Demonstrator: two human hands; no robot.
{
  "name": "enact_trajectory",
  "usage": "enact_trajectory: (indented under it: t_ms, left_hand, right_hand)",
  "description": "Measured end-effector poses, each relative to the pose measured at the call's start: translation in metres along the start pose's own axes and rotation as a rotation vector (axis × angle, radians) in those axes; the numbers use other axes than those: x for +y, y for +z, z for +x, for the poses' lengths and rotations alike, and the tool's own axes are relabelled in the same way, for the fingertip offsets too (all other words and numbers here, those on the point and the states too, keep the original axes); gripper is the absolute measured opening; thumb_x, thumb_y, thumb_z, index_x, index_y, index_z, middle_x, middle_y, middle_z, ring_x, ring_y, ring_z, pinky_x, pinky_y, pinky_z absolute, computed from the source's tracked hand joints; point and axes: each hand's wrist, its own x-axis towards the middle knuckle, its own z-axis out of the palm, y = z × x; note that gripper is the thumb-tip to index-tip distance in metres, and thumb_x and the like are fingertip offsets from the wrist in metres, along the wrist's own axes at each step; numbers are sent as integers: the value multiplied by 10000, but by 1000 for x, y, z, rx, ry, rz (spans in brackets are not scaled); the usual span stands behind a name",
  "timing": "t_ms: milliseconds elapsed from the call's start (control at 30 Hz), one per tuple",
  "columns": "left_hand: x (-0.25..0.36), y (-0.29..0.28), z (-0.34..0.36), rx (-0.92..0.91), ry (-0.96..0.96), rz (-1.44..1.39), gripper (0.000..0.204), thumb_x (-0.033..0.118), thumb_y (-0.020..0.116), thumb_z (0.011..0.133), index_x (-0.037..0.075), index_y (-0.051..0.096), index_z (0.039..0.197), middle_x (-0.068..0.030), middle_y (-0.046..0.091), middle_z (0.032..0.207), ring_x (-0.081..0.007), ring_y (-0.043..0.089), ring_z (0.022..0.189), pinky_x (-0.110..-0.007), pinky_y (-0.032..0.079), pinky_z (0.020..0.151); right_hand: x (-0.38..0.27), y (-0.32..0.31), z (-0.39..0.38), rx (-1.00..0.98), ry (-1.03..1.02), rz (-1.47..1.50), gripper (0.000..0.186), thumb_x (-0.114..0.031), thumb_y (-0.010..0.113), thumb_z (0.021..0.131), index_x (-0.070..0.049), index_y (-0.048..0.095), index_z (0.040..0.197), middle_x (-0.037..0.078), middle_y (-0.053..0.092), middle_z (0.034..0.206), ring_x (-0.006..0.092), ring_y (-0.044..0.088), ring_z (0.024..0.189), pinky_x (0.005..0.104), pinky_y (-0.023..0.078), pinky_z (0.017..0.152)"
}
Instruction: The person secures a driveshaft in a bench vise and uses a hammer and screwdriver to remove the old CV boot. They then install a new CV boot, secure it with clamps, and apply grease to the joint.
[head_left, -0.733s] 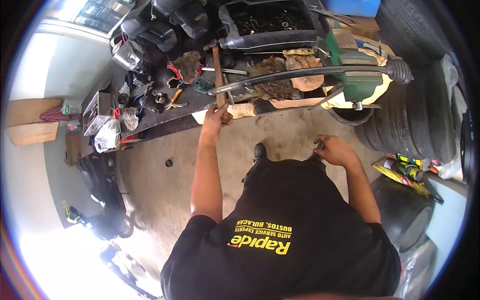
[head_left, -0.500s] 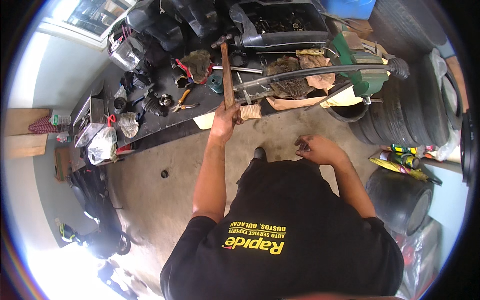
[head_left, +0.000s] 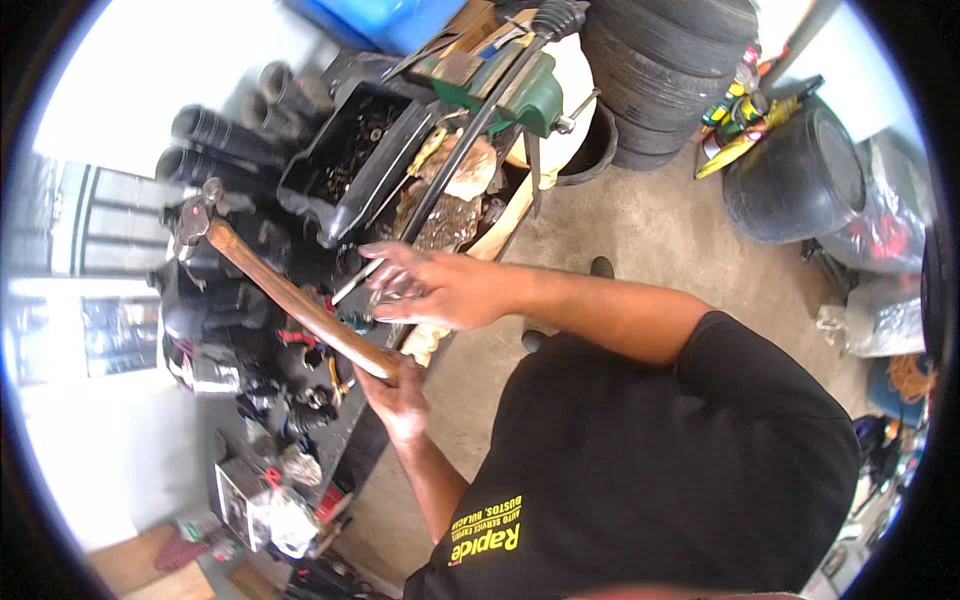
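Cluttered workbench (head_left: pixel 300 330) in a garage; left hand (head_left: pixel 398 392) clenched around wooden-handled hammer (head_left: pixel 285 297) (head raised); right hand (head_left: pixel 432 288) spread open, fingers extended, just beside a long metal rod (head_left: pixel 455 165).

A wooden-handled hammer (head_left: pixel 285 297) is slanting up and to the left above the cluttered desk (head_left: pixel 330 440), its metal head raised highest.

Dark counter (head_left: pixel 345 455) runs under and beyond both hands, pretty cluttered. Black tray of small metal parts (head_left: pixel 350 160) sits past right hand (head_left: pixel 440 290). Green vise (head_left: pixel 520 85) further out, long black rod (head_left: pixel 470 130) lying across it. Greasy rags (head_left: pixel 450 195) just beyond right hand. Small tools and black parts (head_left: pixel 290 390) beside left hand (head_left: pixel 400 395). Concrete floor (head_left: pixel 640 230) to right, tyre stack (head_left: pixel 670 70) and black tub (head_left: pixel 795 180) on it.
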Motion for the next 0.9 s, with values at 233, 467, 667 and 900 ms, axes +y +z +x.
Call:
enact_trajectory:
  t_ms: [233,467,667,900]
  left_hand:
    - [38,145,23,-700,150,445,423,244,869,868,-8,609,1087,-186,680,897,-359,698,858,-420,556,800]
    - [99,276,200,-867,740,587,245,77,778,887,51,705,1120,-160,738,1058,-344,708,1040,-423,549,885]
    - [62,415,343,-764,724,554,293,-2,634,942,-31,703,1225,-188,758,1133,-319,726,1045,-389,548,959]
    - [32,427,362,-773,430,291,281,13,611,929,-70,733,1168,-175,781,1104,-213,728,1017,-323,543,953]
  right_hand:
    - [-16,-82,-37,739,121,639,421,-226,445,1156,-35,347,1519,-8,547,771,104,546,638,293,492,569]
    - [59,-187,-120,1178,452,448,351,-267,392,1176,-71,382,1467,11,476,786,87,444,527,261,439,459]
    - [97,-211,-89,1222,463,250,332,-177,485,1136,21,447,1400,64,592,747,161,581,596,356,493,576]
    - [102,-218,-55,1275,517,119,355,-183,493,1130,68,470,1380,127,625,698,247,660,635,422,518,624]
